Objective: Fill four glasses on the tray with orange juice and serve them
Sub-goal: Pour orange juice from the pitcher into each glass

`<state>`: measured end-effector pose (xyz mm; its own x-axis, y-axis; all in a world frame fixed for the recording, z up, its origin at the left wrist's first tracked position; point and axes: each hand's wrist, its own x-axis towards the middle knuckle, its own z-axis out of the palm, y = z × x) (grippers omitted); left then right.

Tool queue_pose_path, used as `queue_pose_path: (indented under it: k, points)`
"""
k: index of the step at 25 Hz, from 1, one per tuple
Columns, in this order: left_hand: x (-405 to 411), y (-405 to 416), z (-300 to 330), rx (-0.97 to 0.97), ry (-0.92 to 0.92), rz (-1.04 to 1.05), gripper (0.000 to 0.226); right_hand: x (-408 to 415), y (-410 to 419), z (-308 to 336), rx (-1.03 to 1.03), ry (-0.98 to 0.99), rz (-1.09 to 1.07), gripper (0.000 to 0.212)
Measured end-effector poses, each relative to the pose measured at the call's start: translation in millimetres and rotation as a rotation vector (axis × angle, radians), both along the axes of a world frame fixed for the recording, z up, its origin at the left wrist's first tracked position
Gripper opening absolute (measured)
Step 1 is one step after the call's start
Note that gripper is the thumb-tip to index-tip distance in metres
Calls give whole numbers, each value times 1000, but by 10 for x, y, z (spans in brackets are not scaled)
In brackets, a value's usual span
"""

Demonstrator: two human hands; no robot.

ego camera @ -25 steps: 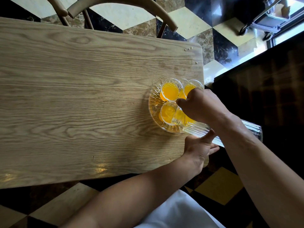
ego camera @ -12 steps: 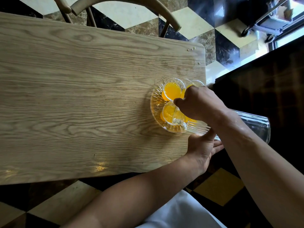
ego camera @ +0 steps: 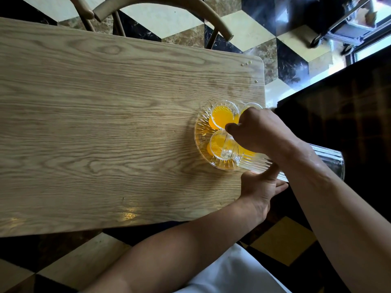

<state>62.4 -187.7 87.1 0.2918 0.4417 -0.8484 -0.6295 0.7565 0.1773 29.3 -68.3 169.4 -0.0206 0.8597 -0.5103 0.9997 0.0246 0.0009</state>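
While our right hand [ego camera: 257, 129] grips the ribbed glass pitcher [ego camera: 260, 166] near its neck, fingers curled tight round it, the pitcher lies tipped almost flat w/ its mouth just ahead of our knuckles, over the near-left glass [ego camera: 216, 143]. Pitcher base sticks out behind our right wrist, past the table's end, & looks nearly drained; only a bit of orange shows by the neck. We can't tell if juice is running out right now.

Our left hand [ego camera: 259, 188] sits under the pitcher body: thumb up against the ribbed side, other fingers spread flat beneath it, so it's open & propping, not clamped round it.

Clear cut-glass tray [ego camera: 201, 132] is right in front of both hands, at the right end of the wooden table [ego camera: 105, 134]. Far-left glass [ego camera: 222, 115] is just ahead of our right hand's fingertips, holding orange juice. Far-right glass [ego camera: 250, 105] peeks out over our knuckles, mostly hidden; rim & a bit of orange visible. The 4th glass is under our right hand & the pitcher, only an orange patch shows through, so we can't judge its level. Near-left glass has juice in it too.

Beyond the table's far edge, well apart from our hands, a wooden chair [ego camera: 160, 3] stands on the checkered floor [ego camera: 239, 34].
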Motion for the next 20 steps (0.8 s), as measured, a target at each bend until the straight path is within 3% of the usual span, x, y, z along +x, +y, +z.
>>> queue_pose_path:
  k: [2,5,8,13,20]
  points:
    - [21,-19,-22,25,39,5,70,38,-21,21,6,11,-25,49]
    - [-1,-28,21,82,102,-78,84,137,-66,68,45,68,-83,49]
    - [-73,-71,40,145,286,-253,108,293,-133,147,67,202,-207,49]
    - [-175,-199,79,351,452,-389,64,607,-402,290,106,516,-447,44]
    - [-178,-365,-164,493,694,-550,54,998,-907,213,249,909,-681,46]
